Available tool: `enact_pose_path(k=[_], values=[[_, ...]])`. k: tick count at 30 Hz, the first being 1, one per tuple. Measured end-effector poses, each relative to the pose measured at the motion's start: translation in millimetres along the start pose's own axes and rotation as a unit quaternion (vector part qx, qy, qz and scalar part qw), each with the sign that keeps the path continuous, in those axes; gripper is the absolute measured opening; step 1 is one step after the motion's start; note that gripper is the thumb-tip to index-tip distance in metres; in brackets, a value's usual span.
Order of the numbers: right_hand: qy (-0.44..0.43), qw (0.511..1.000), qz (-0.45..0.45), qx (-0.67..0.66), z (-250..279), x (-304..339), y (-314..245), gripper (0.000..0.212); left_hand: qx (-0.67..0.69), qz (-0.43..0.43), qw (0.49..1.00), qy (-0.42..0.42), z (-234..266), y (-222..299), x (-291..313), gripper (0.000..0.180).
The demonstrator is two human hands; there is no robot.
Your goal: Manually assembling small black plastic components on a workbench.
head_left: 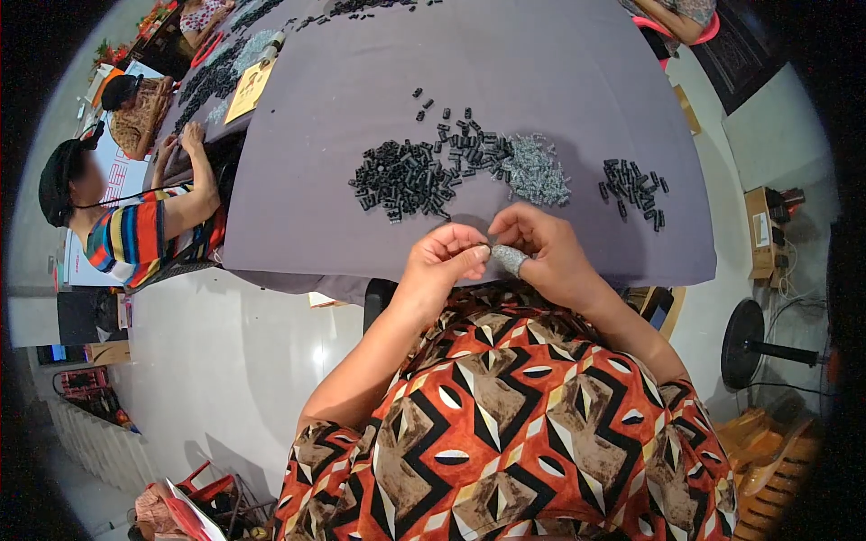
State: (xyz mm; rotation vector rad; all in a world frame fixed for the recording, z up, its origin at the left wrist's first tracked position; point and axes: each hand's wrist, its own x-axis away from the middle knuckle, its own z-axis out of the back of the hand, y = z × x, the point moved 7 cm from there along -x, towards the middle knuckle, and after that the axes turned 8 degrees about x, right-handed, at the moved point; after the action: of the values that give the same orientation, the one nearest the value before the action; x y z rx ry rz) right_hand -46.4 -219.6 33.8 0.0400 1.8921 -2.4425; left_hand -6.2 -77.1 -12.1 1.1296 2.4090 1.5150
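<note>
My left hand [444, 260] and my right hand [544, 256] meet at the table's near edge, fingertips together. Both are closed in a pinch around something small and dark, mostly hidden by the fingers. A silvery-grey wrap covers my right thumb. Just beyond my hands lies a large heap of small black cylindrical parts [397, 180], with a looser spread of black parts [469, 149] beside it. Touching that spread is a pile of small shiny metal pieces [537, 171]. Farther right sits a smaller group of black parts [634, 187].
A grey cloth covers the table [325, 108]. At the left, a person in a striped shirt [149, 225] works at more black parts [212, 81], near a yellow card [250, 90]. Another person's arm [672, 20] shows at the far right. A black round-based stand [744, 343] is on the right-hand floor.
</note>
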Motion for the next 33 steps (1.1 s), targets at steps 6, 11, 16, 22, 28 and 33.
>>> enact_pose_path(k=[6, 11, 16, 22, 28, 33], values=[[-0.055, 0.997, -0.018, 0.049, 1, 1, 3, 0.017, -0.308, -0.058, 0.948, -0.058, -11, 18, 10, 0.011], [-0.103, 0.99, -0.008, 0.092, 0, 0, 0, 0.012, -0.382, -0.106, 0.914, -0.08, -20, 24, 16, 0.01], [-0.074, 0.995, -0.064, -0.028, 2, 1, 10, 0.014, -0.244, -0.028, 0.967, -0.06, -12, 5, 11, 0.011], [0.006, 1.0, -0.004, -0.01, 2, 0, 2, 0.018, -0.121, -0.036, 0.991, -0.034, -9, 0, 9, 0.013], [0.022, 0.998, 0.059, -0.016, -4, 0, 0, 0.024, -0.057, -0.027, 0.998, -0.025, -9, 1, 6, 0.011], [0.032, 0.996, 0.064, -0.045, -4, -3, -1, 0.02, -0.069, -0.029, 0.997, -0.032, -7, 2, 7, 0.013]])
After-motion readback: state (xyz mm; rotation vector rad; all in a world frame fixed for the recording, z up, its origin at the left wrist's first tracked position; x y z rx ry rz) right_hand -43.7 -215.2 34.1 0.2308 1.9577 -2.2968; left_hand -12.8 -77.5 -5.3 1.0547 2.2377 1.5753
